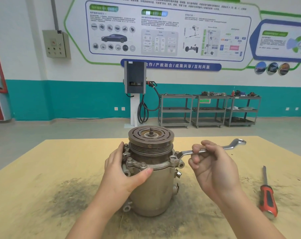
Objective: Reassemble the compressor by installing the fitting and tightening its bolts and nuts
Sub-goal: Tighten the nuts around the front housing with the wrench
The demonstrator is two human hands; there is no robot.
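Compressor, a grey metal cylinder with a grooved brown pulley on top (151, 169), stands upright at the centre of the frame on a tan, grime-smudged tabletop (42, 169). The left hand (123, 171) wraps the housing from the left, fingers curled behind and thumb pressed across the front below a silver flange plate with small bolts (137, 163). The right hand (210, 163) pinches the shank of a long silver offset ring wrench (208, 150), whose near end sits on a bolt at the flange's right edge (174, 159). This looks like the bolt-tightening step; the next move likely calls for swinging the wrench while the left hand keeps the body from turning. How tight each bolt is cannot be told, and the left fingertips and the compressor's far side are hidden. An orange-handled screwdriver (267, 195) lies at lower right.
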